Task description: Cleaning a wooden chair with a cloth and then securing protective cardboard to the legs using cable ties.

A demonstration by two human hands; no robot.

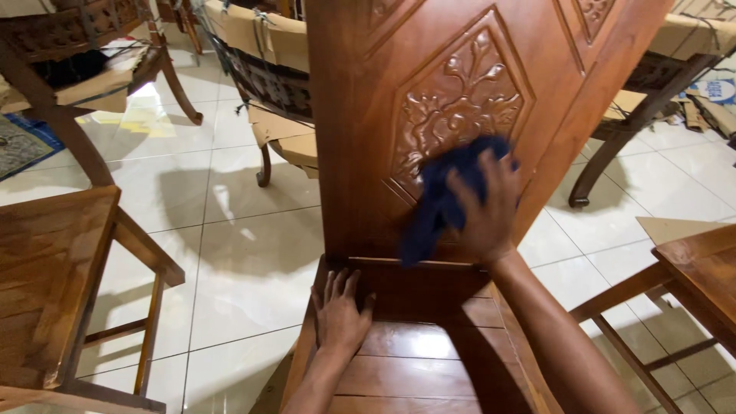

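A crumpled dark blue cloth (445, 195) sits in the centre right of the frame, pressed against the carved floral diamond panel (460, 103) on the back of a glossy reddish-brown wooden chair (360, 115). The right hand (484, 207) covers the cloth with fingers spread wide, pinning it flat to the lower edge of the carving rather than gripping it. The left hand (340, 310), lower centre, lies open and palm-down on the slatted wooden seat (414, 356), touching it just in front of the backrest and holding nothing. This looks like the wiping of the chair back, with the lower part of the relief under the cloth; carrying on would seem to call for working the fabric into the carved grooves while the seat is kept steady. Around it stand a plain wooden chair (54, 276) at lower left, cardboard-wrapped chairs (268, 84) at the top, and glossy white floor tiles (230, 230).
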